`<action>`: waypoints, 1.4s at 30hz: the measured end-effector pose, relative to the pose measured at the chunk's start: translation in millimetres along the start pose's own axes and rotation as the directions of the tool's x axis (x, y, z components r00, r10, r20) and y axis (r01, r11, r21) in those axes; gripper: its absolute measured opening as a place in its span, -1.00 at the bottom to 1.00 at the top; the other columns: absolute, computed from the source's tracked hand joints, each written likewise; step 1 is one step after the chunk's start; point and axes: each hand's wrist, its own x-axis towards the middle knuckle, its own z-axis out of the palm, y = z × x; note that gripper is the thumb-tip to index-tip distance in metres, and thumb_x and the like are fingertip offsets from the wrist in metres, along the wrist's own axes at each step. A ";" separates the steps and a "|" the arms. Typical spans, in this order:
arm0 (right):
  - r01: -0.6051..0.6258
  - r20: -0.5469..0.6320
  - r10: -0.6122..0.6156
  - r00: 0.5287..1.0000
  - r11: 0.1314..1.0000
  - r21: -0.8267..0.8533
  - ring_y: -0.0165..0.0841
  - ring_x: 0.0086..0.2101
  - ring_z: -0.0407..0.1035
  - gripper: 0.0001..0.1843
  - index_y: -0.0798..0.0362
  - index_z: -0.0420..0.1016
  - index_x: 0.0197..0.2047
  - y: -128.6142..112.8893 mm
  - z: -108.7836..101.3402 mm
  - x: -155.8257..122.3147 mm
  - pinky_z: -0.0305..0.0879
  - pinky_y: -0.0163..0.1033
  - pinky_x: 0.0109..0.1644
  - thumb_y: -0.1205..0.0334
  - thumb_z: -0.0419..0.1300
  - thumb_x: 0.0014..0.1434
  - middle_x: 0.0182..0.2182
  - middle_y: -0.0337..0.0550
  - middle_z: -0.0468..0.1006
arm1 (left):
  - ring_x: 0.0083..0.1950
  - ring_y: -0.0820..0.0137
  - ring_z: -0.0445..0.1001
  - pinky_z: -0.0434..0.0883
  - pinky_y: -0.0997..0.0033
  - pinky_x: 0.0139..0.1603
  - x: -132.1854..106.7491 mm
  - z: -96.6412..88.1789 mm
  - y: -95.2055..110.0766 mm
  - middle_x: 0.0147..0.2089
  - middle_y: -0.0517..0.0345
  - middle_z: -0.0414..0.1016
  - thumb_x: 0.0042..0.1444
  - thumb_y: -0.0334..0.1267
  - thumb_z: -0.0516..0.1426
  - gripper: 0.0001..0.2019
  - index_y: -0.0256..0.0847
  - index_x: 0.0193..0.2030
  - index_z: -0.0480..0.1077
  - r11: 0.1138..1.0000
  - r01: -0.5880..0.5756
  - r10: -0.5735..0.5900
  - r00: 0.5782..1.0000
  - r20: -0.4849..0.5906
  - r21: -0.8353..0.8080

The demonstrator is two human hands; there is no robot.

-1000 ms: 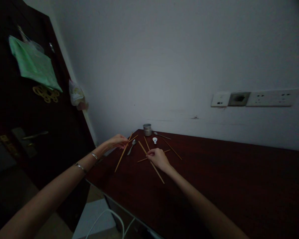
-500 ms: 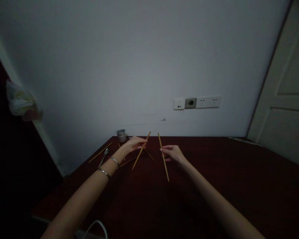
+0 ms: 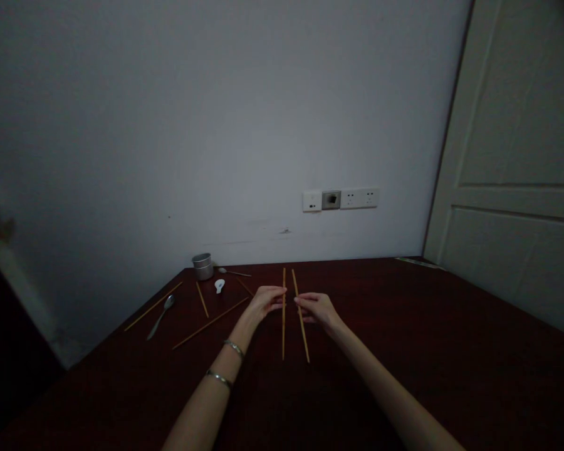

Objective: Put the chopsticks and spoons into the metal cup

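My left hand (image 3: 266,302) pinches a wooden chopstick (image 3: 284,332) near its upper half. A second chopstick (image 3: 303,335) is pinched by my right hand (image 3: 318,308). The two sticks stand side by side with a narrow gap, closer at their far ends than at their near ends. Left of my left hand, a loose chopstick (image 3: 209,324) lies slantwise on the dark red table (image 3: 357,394). Another loose stick (image 3: 245,287) shows just beyond that hand, partly hidden by it.
At the table's back left stand a metal cup (image 3: 203,267), a thin spoon (image 3: 235,272) and a white soup spoon (image 3: 219,285). Further left lie a short-looking chopstick (image 3: 202,299), a metal spoon (image 3: 161,317) and a long chopstick (image 3: 153,307). Wall sockets (image 3: 341,200) sit above the table.
My left hand has come right towards my right hand, and its chopstick has turned from slanted to nearly upright in view. The two held sticks are nearer together. The camera view has shifted right.
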 end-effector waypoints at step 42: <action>-0.011 0.030 0.012 0.999 0.999 -0.030 -0.44 -0.58 0.40 -0.78 0.19 0.43 -0.41 16.3 2.2 -3.7 0.41 -0.36 -0.58 0.29 0.32 -0.15 -0.58 -0.20 0.50 | -0.53 0.48 0.43 0.41 0.44 -0.40 -8.1 15.6 -32.2 -0.54 0.13 0.45 -0.14 -0.38 0.23 -0.88 -0.34 -0.42 0.41 0.999 0.051 -0.050 0.996 0.070 -0.016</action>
